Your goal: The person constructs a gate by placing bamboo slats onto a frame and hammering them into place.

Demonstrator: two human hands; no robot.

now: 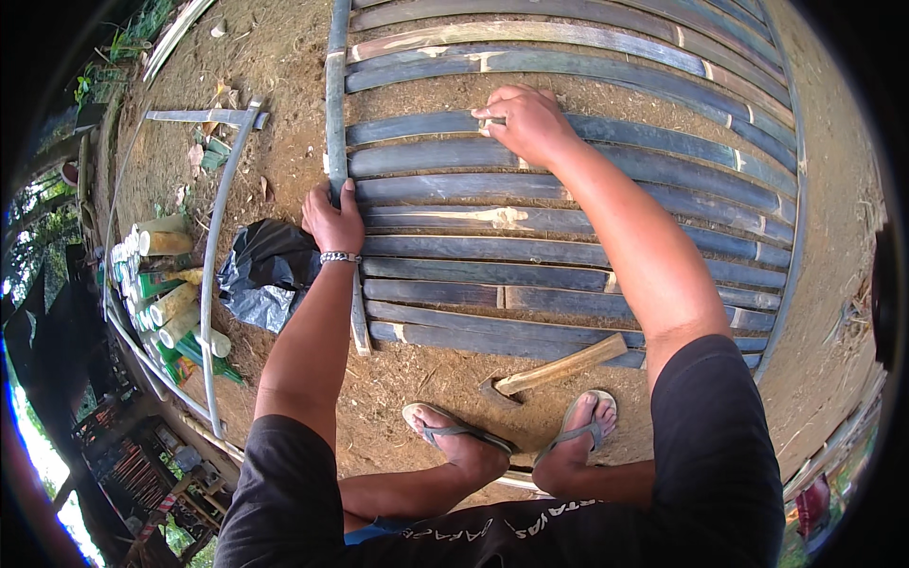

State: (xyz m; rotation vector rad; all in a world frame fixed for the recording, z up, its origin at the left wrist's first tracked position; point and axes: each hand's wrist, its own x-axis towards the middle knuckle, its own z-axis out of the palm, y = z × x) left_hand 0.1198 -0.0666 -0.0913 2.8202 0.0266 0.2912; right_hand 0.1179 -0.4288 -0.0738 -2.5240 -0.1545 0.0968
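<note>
Flat on the ground lies a frame of dark split-bamboo slats (454,186), set crosswise with gaps between them. An upright bamboo strip (335,95) runs under or along their left ends. My left hand (333,220) is closed on that strip, thumb and fingers on either side of it. Farther up and to the right, my right hand (530,128) is closed in a pinch just above one of the slats. A small dark thing shows at its fingertips, too small to name. By my feet a hammer (559,366) with a wooden handle rests partly against the nearest slat.
A black plastic bag (270,270) sits left of the frame. Beyond it are cut bamboo tubes (175,303) among green and white packaging and a curved bamboo strip (220,218). A short strip (194,115) lies at the upper left. My sandalled feet (454,435) stand at the near edge.
</note>
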